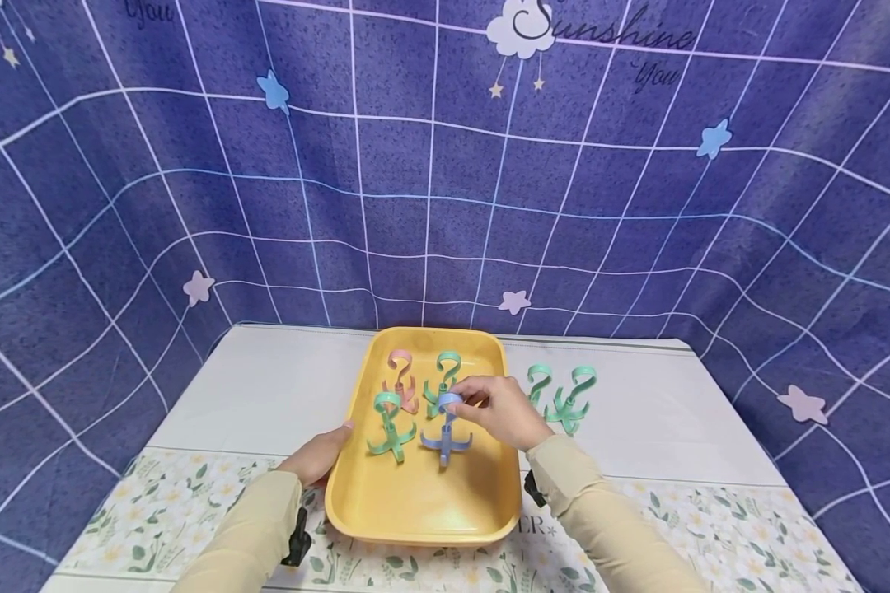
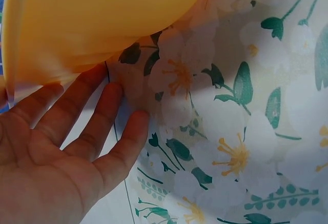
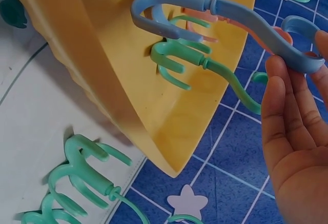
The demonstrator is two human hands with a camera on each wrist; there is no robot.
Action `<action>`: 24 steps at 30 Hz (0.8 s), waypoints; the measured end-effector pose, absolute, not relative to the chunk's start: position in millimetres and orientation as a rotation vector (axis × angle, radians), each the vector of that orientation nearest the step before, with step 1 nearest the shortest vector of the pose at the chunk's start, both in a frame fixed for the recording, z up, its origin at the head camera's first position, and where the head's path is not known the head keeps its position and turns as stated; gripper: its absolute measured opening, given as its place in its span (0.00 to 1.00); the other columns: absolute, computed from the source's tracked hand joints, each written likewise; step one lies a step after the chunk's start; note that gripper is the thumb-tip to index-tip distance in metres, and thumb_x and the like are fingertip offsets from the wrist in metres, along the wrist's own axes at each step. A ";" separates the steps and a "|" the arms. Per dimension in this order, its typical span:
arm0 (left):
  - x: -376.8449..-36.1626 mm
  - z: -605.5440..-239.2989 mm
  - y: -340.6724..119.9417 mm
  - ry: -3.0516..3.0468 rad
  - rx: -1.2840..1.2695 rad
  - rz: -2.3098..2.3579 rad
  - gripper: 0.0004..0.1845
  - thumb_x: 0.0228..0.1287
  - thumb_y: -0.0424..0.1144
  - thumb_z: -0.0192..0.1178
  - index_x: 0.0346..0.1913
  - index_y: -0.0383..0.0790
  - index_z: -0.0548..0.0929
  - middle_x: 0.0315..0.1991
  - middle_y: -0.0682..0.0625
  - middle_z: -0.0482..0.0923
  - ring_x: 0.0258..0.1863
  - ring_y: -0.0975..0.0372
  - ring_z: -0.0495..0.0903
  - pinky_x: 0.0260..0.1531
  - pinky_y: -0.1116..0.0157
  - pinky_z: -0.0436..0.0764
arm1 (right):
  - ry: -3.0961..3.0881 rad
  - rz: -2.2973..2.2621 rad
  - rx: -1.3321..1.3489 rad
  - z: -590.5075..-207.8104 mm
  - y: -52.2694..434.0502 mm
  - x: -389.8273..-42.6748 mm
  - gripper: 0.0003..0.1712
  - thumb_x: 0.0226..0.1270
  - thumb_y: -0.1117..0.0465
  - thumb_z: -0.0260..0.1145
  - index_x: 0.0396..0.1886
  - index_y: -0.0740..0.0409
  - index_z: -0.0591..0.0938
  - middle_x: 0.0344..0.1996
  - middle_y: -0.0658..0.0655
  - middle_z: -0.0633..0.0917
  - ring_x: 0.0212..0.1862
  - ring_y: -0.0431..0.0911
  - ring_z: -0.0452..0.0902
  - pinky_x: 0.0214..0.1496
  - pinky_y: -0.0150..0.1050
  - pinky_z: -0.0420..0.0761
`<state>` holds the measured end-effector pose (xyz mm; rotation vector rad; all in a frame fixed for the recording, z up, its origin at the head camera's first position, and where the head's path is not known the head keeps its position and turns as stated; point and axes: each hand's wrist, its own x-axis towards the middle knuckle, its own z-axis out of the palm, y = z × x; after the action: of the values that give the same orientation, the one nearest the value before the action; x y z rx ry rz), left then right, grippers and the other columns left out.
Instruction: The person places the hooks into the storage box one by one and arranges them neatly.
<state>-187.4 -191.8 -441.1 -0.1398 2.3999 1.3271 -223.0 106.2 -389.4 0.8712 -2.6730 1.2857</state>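
Progress: four plastic claw hooks are standing in the yellow plastic tray [image 1: 356,486], two green plastic claw hooks [image 1: 564,395] are waiting on the surface right of it | right hand [image 1: 500,409] is pinching the blue plastic claw hook [image 1: 445,432], near-right in tray, axis upright, prongs down | left hand [image 1: 319,453], fingers straight, is touching the tray's left rim

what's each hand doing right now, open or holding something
Left hand: open, fingers straight against the yellow tray rim.
Right hand: fingers pinch the top loop of the blue hook standing in the tray.
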 end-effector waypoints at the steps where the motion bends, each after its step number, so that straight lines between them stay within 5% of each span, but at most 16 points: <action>1: -187.7 -441.5 -191.8 2.399 -0.145 1.327 0.33 0.85 0.52 0.30 0.65 0.24 0.72 0.36 0.44 0.83 0.33 0.57 0.84 0.40 0.59 0.82 | -2.674 1.287 0.872 -389.8 105.9 -223.3 0.07 0.68 0.63 0.73 0.43 0.57 0.90 0.36 0.49 0.89 0.37 0.40 0.82 0.41 0.33 0.82; 24: -188.8 -442.8 -192.6 2.402 -0.137 1.319 0.33 0.85 0.52 0.30 0.66 0.24 0.71 0.37 0.43 0.83 0.33 0.57 0.83 0.40 0.59 0.81 | -2.690 1.317 0.858 -396.7 98.3 -227.7 0.06 0.68 0.63 0.73 0.42 0.58 0.90 0.34 0.49 0.88 0.37 0.45 0.83 0.42 0.33 0.81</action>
<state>-188.8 -192.6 -442.8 -0.1373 2.4017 1.3192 -227.7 98.3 -396.7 0.8581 -2.6896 1.3168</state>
